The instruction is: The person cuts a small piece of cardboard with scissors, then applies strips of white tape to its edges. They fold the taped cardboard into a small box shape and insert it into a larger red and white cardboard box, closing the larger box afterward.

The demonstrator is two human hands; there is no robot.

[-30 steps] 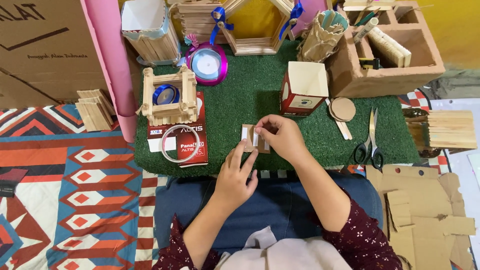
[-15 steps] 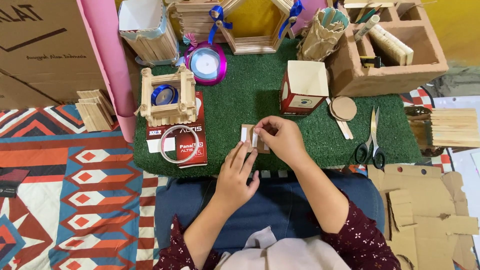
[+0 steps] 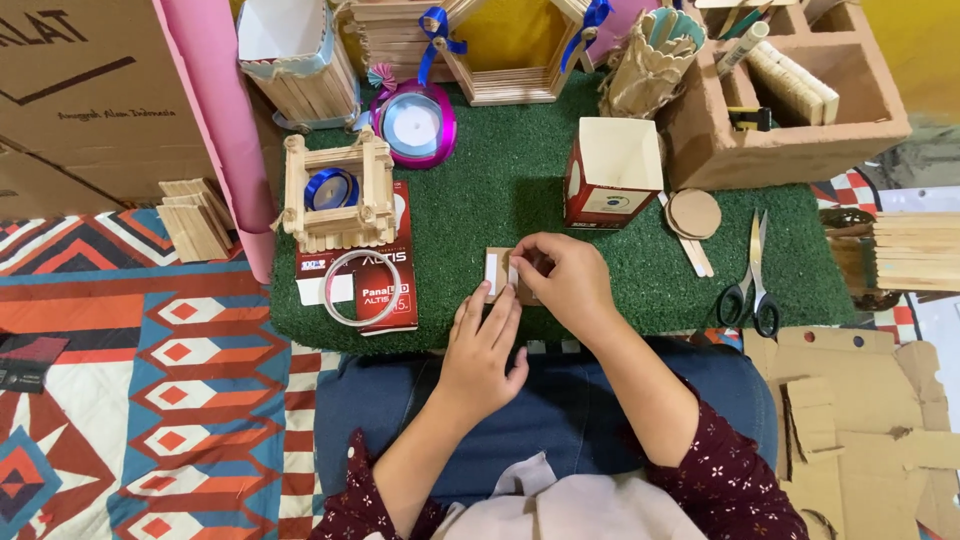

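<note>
I see my right hand (image 3: 562,283) curled over a small cardboard piece (image 3: 497,275) lying on the green turf mat (image 3: 520,190), thumb and fingertips pinched onto its right edge, so that hand is closed on it; a white strip shows on the piece's left part. My left hand (image 3: 484,348) lies just below the piece, fingers stretched out flat and together, fingertips touching its lower edge; it grips nothing, only presses.

Left of my left hand sits a red booklet (image 3: 385,285) with a clear tape ring (image 3: 348,288) resting on it; beyond that, further from me, a stick-built square frame (image 3: 335,190) holds a blue ribbon roll (image 3: 331,187); a purple-rimmed ribbon spool (image 3: 415,123) lies beyond that again.

Just above my right hand stands an open red and white carton (image 3: 610,172); to the right of it lie round cardboard discs (image 3: 694,212) and flat wooden sticks (image 3: 693,255); further right, scissors (image 3: 752,280) rest on the mat, well apart from my hand. Cut cardboard sheets (image 3: 860,410) lie to the lower right; a patterned rug (image 3: 130,400) spreads on the left.
</note>
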